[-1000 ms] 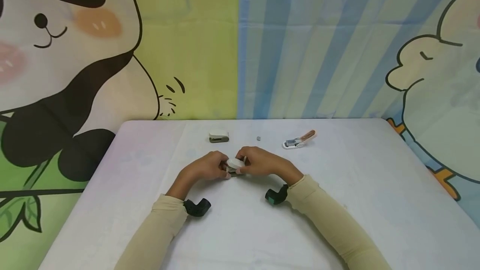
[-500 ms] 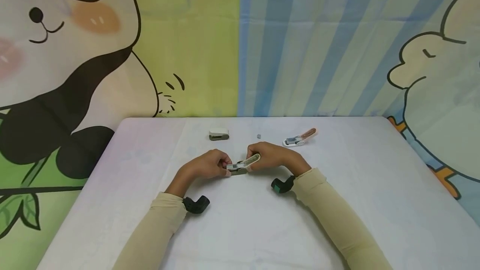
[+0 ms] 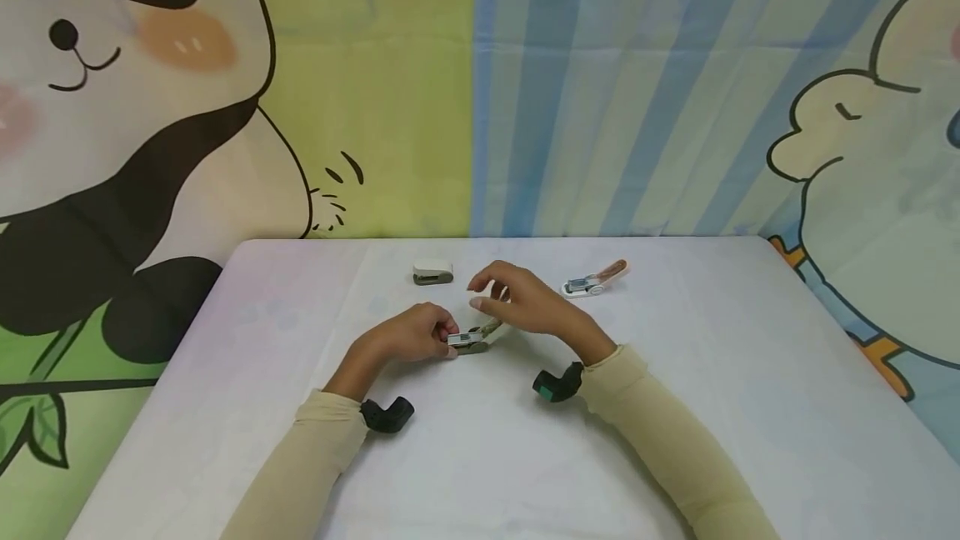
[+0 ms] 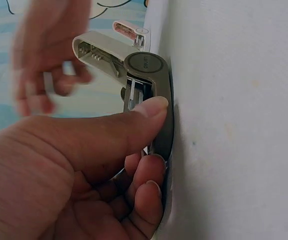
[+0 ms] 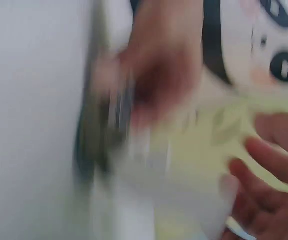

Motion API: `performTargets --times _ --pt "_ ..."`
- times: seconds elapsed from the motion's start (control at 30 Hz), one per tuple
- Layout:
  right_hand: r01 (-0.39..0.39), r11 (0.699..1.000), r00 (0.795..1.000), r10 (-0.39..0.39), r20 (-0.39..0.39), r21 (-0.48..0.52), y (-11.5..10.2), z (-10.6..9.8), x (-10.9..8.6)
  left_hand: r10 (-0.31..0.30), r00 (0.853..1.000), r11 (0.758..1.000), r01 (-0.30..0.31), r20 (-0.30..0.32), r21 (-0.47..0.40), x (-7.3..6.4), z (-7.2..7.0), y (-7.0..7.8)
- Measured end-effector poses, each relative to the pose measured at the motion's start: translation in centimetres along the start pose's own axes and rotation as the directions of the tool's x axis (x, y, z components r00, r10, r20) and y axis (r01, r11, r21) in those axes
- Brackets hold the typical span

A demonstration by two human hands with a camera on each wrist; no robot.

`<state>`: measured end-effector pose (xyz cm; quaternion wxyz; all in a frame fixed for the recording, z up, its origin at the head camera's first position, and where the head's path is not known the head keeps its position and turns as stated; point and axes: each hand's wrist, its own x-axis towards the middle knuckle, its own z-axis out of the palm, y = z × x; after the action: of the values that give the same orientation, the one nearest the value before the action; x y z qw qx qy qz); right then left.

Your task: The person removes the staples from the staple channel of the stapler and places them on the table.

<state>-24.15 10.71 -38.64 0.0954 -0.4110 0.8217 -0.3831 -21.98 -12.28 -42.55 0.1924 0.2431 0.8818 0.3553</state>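
Note:
On the table lies a grey-green stapler [image 3: 471, 347] with its pale top arm [image 4: 103, 52] swung up and back, baring the metal staple channel. My left hand [image 3: 411, 332] pinches its front end, thumb [image 4: 128, 122] on the near side and fingers curled beneath. Just above and behind the raised arm, my right hand [image 3: 528, 302] is in the air with loosely bent fingers and nothing between them. It is blurred in the left wrist view. In the right wrist view, its spread fingers [image 5: 264, 185] stand beside the blurred stapler.
A closed white and grey stapler [image 3: 432, 273] stands at the back of the white table [image 3: 480, 457]. To its right, a pink and white stapler [image 3: 596, 280] lies with its arm raised. A patterned cloth [image 3: 615, 90] hangs behind the table.
My right hand has swung the stapler's top arm open, let go and moved up and left, covering the small grey piece at the back. My left hand keeps its hold.

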Motion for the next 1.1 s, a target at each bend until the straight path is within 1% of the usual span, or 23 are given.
performTargets --times 0.03,0.07,0.13,0.2,0.27,0.4,0.43,0.5,0.57,0.67,0.8,0.87,0.93,1.03,1.1 --pt "0.043 0.999 0.998 -0.042 -0.044 0.017 -0.8 0.4 0.1 0.004 1.000 1.000 -0.004 -0.004 0.004 0.0 0.0 0.0" --pt "0.080 0.996 0.994 -0.077 -0.071 0.037 -1.6 0.8 0.2 0.004 1.000 1.000 -0.004 -0.008 0.005 -0.1 0.0 0.0" --pt "0.125 0.990 0.990 -0.120 -0.070 0.069 -2.6 1.6 0.3 0.009 1.000 1.000 -0.009 -0.016 0.005 -0.1 -0.1 0.0" --pt "0.131 0.988 0.991 -0.129 -0.039 0.080 -3.0 2.3 0.4 0.013 1.000 1.000 -0.013 -0.019 -0.009 -0.1 -0.1 0.0" --pt "0.107 0.992 0.994 -0.105 -0.022 0.070 -2.8 2.9 0.6 0.023 1.000 1.000 -0.023 -0.014 -0.017 -0.1 -0.2 0.0" --pt "0.051 0.999 0.998 -0.051 -0.037 0.001 -1.8 3.5 0.7 0.038 0.999 0.999 -0.038 -0.002 -0.016 -0.1 -0.2 0.0" --pt "0.047 0.998 0.998 -0.048 -0.043 -0.032 -1.7 3.6 0.7 0.038 0.999 0.999 -0.038 -0.001 -0.014 -0.1 -0.2 0.0" --pt "0.061 0.992 0.996 -0.068 -0.058 -0.114 -1.4 3.7 0.8 0.039 0.999 0.999 -0.039 -0.001 -0.010 -0.1 -0.2 0.0" --pt "0.084 0.977 0.993 -0.098 -0.065 -0.196 -1.2 3.8 0.8 0.036 0.999 0.999 -0.036 0.001 -0.015 -0.2 -0.1 -0.1" --pt "0.108 0.948 0.991 -0.128 -0.049 -0.300 -1.1 3.8 0.8 0.027 1.000 0.999 -0.027 0.000 -0.024 -0.2 -0.1 -0.2" --pt "0.077 0.920 0.997 -0.071 0.029 -0.384 -1.1 3.9 0.8 0.020 1.000 0.999 -0.020 -0.001 -0.043 -0.3 -0.1 -0.3" --pt "0.063 0.904 0.997 -0.037 0.070 -0.422 -1.1 4.0 0.8 0.017 1.000 0.999 -0.017 -0.001 -0.050 -0.3 -0.2 -0.2" --pt "0.057 0.894 0.995 -0.017 0.094 -0.445 -1.3 4.0 0.8 0.013 1.000 0.999 -0.013 -0.002 -0.051 -0.3 -0.2 -0.1" --pt "0.051 0.891 0.994 -0.002 0.109 -0.451 -1.4 4.0 0.8 0.003 1.000 0.999 -0.003 -0.001 -0.051 -0.3 -0.1 -0.1" --pt "0.041 0.899 0.994 0.006 0.106 -0.436 -1.4 3.9 0.8 -0.002 1.000 0.998 0.002 -0.003 -0.055 -0.3 -0.1 -0.1"
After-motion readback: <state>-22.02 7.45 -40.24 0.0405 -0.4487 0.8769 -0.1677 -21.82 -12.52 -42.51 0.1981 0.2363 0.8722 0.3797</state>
